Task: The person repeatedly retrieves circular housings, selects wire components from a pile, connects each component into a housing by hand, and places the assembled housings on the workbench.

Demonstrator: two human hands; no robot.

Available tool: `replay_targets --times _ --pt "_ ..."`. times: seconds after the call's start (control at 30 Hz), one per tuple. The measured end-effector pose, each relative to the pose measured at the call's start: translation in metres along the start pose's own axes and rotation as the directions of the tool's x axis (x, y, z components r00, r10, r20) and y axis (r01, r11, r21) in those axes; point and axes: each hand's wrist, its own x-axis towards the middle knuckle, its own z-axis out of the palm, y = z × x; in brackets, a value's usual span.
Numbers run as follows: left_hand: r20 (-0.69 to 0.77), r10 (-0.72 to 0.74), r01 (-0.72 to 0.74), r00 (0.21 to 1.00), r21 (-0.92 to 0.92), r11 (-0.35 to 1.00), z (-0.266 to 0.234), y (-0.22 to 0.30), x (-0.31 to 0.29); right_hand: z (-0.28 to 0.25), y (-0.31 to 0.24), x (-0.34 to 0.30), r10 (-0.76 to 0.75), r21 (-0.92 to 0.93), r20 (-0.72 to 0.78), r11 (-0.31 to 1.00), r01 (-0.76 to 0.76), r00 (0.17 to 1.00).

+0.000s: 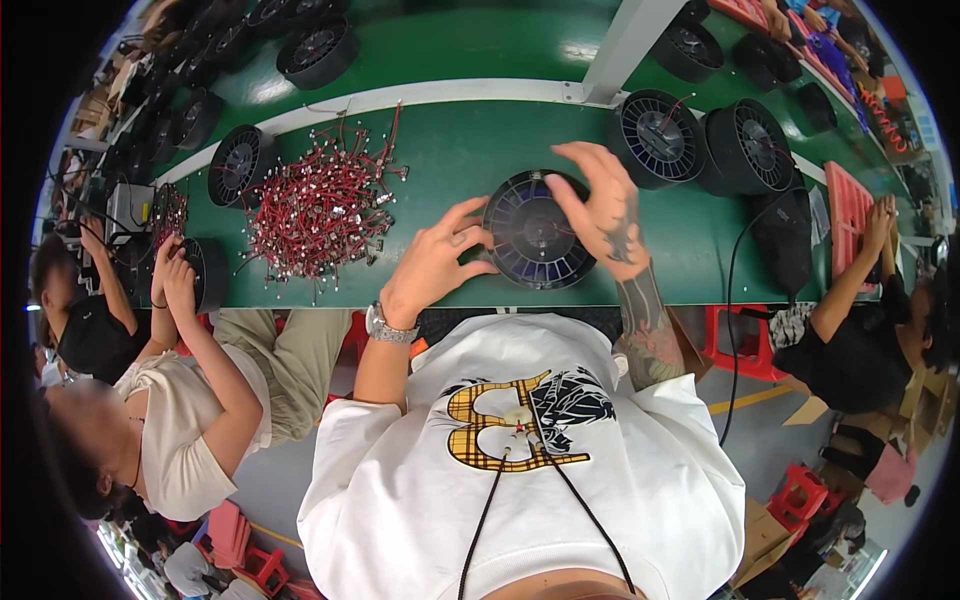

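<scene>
round black fan unit (533, 232) lay on the green worktop (440, 150); it looked rigid, light, best gripped by its rim. left hand (432, 262) fingers touched its edge, right hand (598, 210) fingers spread over it.

The fan (534, 232) under the hands looks like matt black plastic, with fine ribs and a bluish sheen inside. The surface (450, 160) is smooth green with a soft gloss, and its far edge carries a glossy white rail (420, 95). The wires (320, 210) have red plastic sleeves and shiny metal ends. A bright metal watch (388, 328) sits on the left wrist.
</scene>
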Motion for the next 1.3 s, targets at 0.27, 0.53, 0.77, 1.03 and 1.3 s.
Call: replay_targets --times 0.27,0.53,0.77,1.03,1.3 --pt "-0.282 0.134 -0.089 0.95 0.168 0.982 -0.049 -0.044 0.079 -0.041 0.057 -0.047 0.073 -0.398 -0.3 0.897 -0.194 0.951" --pt "-0.423 -0.101 0.23 0.901 0.267 0.936 -0.08 -0.131 0.202 -0.043 0.044 -0.071 0.128 -0.425 -0.151 0.887 -0.181 0.98" --pt "-0.706 0.081 0.229 0.703 0.334 0.914 -0.059 -0.137 0.194 -0.054 -0.004 -0.074 0.133 -0.206 0.129 0.973 -0.105 0.983" --pt "0.212 0.319 -0.352 0.924 0.143 0.925 -0.012 0.003 0.087 -0.022 0.046 0.004 -0.196 -0.493 0.118 0.839 0.229 0.973" --pt "-0.092 0.181 -0.149 0.979 0.283 0.947 0.034 0.011 0.034 -0.033 0.042 -0.015 -0.233 -0.458 0.237 0.829 0.32 0.943"
